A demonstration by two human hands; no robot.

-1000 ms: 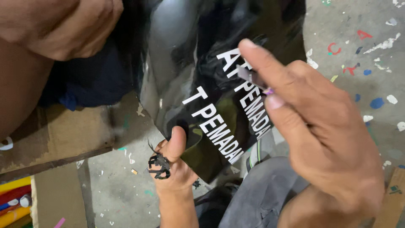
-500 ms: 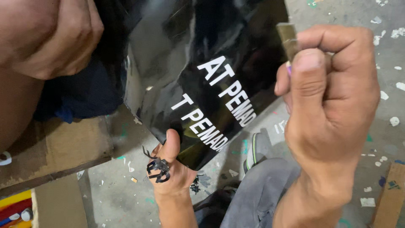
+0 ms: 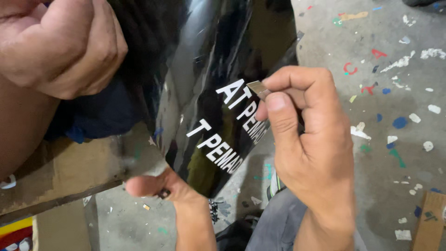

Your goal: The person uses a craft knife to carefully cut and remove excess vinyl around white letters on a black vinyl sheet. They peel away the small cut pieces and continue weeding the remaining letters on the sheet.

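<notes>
One blade (image 3: 258,89), raised before, now touches the black panel (image 3: 204,69).

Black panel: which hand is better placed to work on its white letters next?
Right. The right hand pinches a small metal blade at the white letters; the left hand is clenched beside the black panel, farther from them.

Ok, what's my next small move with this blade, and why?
Probably ease the blade tip under the nearest letter's edge: your right hand pinches it right at the white lettering on the black panel, which the left hand steadies from below.
</notes>
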